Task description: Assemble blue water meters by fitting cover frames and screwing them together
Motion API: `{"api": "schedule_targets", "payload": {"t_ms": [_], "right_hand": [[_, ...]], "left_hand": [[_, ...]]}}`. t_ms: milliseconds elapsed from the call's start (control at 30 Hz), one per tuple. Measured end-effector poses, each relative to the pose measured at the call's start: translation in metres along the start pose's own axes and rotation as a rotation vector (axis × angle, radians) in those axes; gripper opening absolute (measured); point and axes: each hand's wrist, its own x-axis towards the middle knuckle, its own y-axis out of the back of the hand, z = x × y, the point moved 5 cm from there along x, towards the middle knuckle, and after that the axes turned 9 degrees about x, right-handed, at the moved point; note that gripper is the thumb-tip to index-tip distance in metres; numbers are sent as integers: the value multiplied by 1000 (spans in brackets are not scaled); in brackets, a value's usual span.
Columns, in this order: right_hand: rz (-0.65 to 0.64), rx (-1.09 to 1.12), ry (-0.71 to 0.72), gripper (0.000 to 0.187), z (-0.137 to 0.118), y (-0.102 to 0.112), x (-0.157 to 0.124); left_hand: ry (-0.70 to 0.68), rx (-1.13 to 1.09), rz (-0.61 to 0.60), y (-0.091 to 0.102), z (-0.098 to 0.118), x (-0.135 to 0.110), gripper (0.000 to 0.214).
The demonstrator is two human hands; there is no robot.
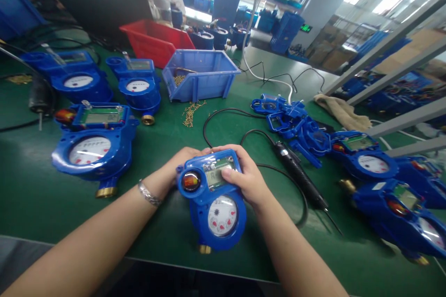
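Observation:
A blue water meter (212, 199) with a round white dial, a small display and a brass fitting lies on the green bench in front of me. My right hand (245, 176) wraps its right side, thumb pressed on the display. My left hand (179, 160), a bracelet on its wrist, grips the meter's upper left from behind; its fingers are mostly hidden by the housing.
Several more blue meters (92, 148) lie at left and several at right (372, 162). A black electric screwdriver (299, 176) with its cable lies right of my hands. Loose blue covers (292, 120), a blue bin (200, 74), scattered brass screws (191, 113) and a red bin (155, 39) sit beyond. Another person sits at the far side.

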Motion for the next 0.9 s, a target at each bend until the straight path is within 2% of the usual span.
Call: {"api": "schedule_targets", "payload": {"t_ms": [100,167,200,300,367,467,533,667,800,833,900], "right_hand": [[160,29,-27,41,8,0,-2],[213,27,-14,39,11,-1,-4],[232,20,-8,39,11,-2,-4],[231,-3,11,41,12,-2,-7],[140,20,12,57,12,-4,-10],[-18,59,-44,98,15,-6,-18],[-36,57,-89,109,17,-6,-23],[92,57,-31,89,18,-3,-25],[161,197,19,84,18,-5,-21],[167,235,17,83,18,-5,-20],[189,287,17,82,16,-6,-20]], "left_hand": [[113,-55,31,17,-11,0,19],[128,-128,86,24,-21,-13,24],[125,-166,107,25,-27,-23,30],[76,-347,36,14,-40,-58,47],[86,-324,-53,2,-47,-78,51],[72,-229,-69,-6,-48,-92,57],[65,-168,-36,-5,-47,-93,56],[39,-55,82,5,-46,-91,48],[83,-179,199,19,-51,-90,26],[91,-203,183,22,-52,-88,22],[75,-190,35,24,-50,-82,29]]}}
